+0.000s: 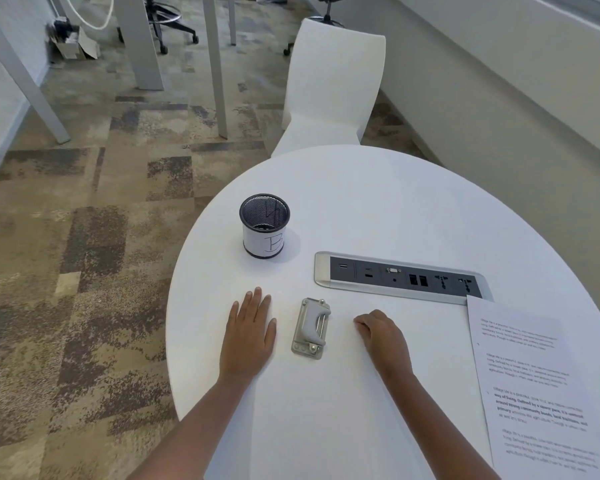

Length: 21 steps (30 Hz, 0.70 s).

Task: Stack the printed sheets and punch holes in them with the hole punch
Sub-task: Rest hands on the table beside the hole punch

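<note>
Both hands rest on the round white desk (378, 202) in the lower middle of the frame. The left hand (248, 336) lies flat, fingers spread, holding nothing. The right hand (383, 336) is curled into a loose fist, also empty. The metal hole punch (310, 327) sits between them, touching neither. The printed sheets (534, 386) lie at lower right, their text too small to read. A mesh pen cup (264, 225), upper left of the punch, bears a handwritten "B".

An office: a round white worktop (378, 202) carries a built-in panel of power and data sockets (400, 277) at mid-frame, patterned carpet tiles (84, 237) cover the floor at left, and wheeled chair bases (168, 26) stand at the top.
</note>
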Motion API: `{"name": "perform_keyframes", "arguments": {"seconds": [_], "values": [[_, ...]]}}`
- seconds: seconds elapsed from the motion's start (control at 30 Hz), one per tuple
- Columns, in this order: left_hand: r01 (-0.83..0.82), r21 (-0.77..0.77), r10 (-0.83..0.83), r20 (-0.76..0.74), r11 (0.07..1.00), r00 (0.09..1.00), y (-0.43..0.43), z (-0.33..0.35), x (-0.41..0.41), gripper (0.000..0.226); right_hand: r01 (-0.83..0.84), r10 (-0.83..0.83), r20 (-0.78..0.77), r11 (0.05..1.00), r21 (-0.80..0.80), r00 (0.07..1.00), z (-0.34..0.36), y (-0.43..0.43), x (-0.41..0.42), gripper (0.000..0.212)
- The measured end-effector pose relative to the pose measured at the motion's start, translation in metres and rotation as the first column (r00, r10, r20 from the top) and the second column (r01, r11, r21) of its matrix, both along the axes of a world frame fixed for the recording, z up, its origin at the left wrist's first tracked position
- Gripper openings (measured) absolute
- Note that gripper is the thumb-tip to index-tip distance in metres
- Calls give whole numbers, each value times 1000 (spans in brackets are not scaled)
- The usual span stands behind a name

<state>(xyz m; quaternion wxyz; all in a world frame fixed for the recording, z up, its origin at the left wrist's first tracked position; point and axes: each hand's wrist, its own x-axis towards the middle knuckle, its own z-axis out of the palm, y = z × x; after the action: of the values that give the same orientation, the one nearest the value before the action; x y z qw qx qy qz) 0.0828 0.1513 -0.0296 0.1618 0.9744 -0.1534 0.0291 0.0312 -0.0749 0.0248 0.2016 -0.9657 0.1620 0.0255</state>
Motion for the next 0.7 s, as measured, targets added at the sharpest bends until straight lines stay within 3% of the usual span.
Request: {"name": "perform_keyframes", "arguments": {"seconds": [0.3,0.7], "values": [[-1,17,1,-5,1000,1000,-1,2,0,47,-55,50,-99,997,-48,994,4,-3,16,19],[-2,33,2,11,999,1000,-1,2,1,46,17,-25,-88,996,-93,996,0,0,14,19]]}}
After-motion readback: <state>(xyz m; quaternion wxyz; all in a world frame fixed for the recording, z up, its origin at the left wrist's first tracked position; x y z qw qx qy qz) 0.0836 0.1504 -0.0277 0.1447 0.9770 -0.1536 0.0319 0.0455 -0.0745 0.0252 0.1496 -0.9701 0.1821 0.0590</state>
